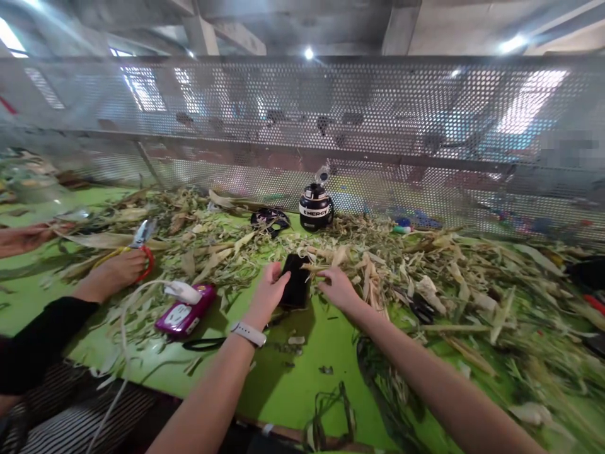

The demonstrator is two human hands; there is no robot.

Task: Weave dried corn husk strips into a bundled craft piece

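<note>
A black smartphone [295, 285] with a dark screen is at the middle of the green table. My left hand [268, 293], with a pale band on its wrist, grips the phone's left edge, the thumb on its face and the other fingers largely hidden. At the phone's upper right, my right hand [339, 289] pinches the end of a dry, straw-coloured corn husk strip [316, 267]. More dry husks [371, 277] lie just beyond that hand.
To the left, a co-worker's hand [112, 274] holds red-handled scissors [143, 243]. A purple power bank [186, 313] with a white cable lies near it. A black jug [316, 208] stands before the perforated metal screen [312, 120]. Husk scraps [472, 271] cover much of the table.
</note>
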